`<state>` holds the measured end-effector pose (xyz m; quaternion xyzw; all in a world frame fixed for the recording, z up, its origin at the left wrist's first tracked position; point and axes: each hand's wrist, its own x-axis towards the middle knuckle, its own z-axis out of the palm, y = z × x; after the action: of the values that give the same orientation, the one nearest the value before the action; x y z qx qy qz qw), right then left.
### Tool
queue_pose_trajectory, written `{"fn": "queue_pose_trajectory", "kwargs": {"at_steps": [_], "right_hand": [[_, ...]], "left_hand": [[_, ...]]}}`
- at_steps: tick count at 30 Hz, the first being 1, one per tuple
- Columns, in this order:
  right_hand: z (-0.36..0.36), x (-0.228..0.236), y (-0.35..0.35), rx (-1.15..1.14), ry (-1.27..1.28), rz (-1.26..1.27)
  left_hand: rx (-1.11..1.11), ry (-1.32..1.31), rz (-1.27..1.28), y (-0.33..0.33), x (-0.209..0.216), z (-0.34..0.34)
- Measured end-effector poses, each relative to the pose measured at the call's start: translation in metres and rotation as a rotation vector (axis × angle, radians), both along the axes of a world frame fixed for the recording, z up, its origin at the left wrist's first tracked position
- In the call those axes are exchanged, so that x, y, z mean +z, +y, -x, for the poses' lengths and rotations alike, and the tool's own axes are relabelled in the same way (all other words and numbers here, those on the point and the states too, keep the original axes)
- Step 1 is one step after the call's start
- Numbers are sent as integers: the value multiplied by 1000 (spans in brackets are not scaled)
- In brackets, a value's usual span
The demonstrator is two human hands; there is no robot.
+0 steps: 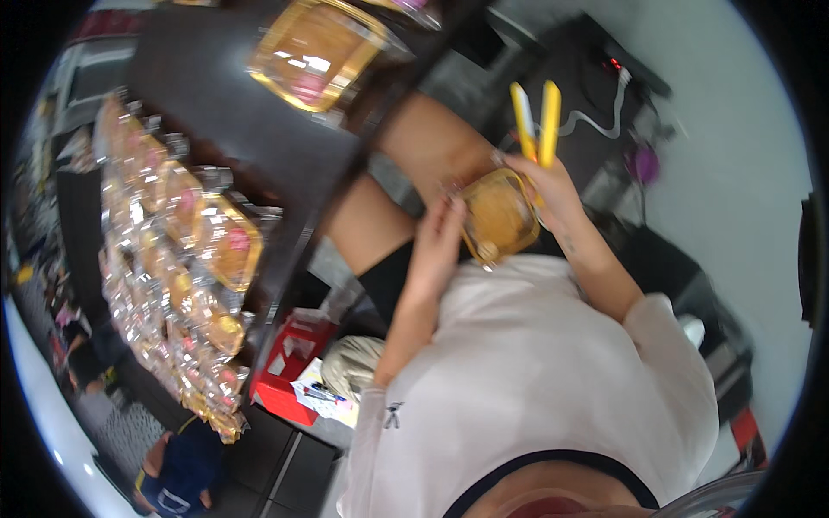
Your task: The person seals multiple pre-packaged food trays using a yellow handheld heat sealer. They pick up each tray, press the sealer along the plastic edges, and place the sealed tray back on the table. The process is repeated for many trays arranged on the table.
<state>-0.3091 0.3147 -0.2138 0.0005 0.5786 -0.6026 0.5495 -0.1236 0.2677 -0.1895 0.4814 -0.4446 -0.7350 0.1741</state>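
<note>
A square, gold-rimmed clear package with a golden-brown filling lies over my lap, just in front of my white shirt. My left hand has its fingers closed on the package's left edge. In my right hand, at the package's far right corner, is a yellow flat iron. Its two arms spread apart in a V, pointing away from me. The right fingers are blurred, and I cannot tell whether they also press on the package.
A dark table at the left bears a similar gold-rimmed package and a dense pile of wrapped packages. Below its edge stands a red box. A white cord crosses a dark surface at the right. Another person is at lower left.
</note>
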Motion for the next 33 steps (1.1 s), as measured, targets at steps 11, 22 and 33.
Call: {"fn": "queue_pose_trajectory", "kwargs": {"at_steps": [11, 22, 33], "right_hand": [[12, 7, -6, 92, 5, 60], [-12, -4, -28, -10, 0, 26], [-5, -8, -44, -38, 62, -92]], "left_hand": [[230, 0, 165, -63, 138, -61], [613, -176, 466, -486, 192, -106], [475, -816, 547, -604, 134, -64]]}}
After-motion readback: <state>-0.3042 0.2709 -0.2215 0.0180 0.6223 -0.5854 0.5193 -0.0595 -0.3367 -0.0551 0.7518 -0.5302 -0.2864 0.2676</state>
